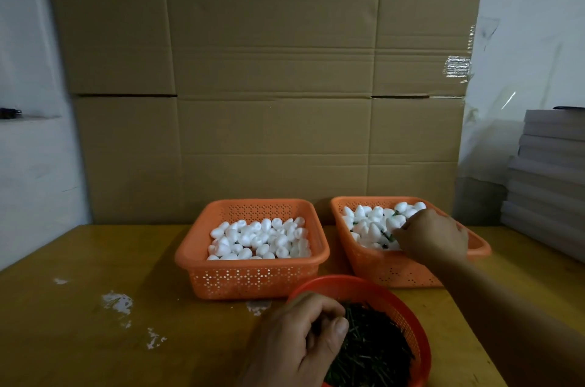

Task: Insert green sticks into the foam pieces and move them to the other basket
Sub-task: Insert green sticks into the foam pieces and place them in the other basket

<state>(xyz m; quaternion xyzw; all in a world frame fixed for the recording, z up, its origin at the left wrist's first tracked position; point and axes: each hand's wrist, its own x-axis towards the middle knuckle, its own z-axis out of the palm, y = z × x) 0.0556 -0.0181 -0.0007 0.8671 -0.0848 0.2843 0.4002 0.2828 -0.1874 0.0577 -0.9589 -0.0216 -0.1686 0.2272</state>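
Only the person's two hands and parts of the arms show. Both hands are bare: no gloves, rings or watch to be seen. The left hand [297, 336] shows short, plain nails on the thumb and fingers, and its wrist is cut by the frame's lower edge. The right hand [433, 236] runs into a bare forearm [493, 301] with no sleeve anywhere along its visible length.

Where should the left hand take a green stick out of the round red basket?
Judging by the tangle, pinch one loose stick near its upper end, coming from above: the green sticks lie crisscrossed in the round red basket, where the left hand already reaches with curled fingers.
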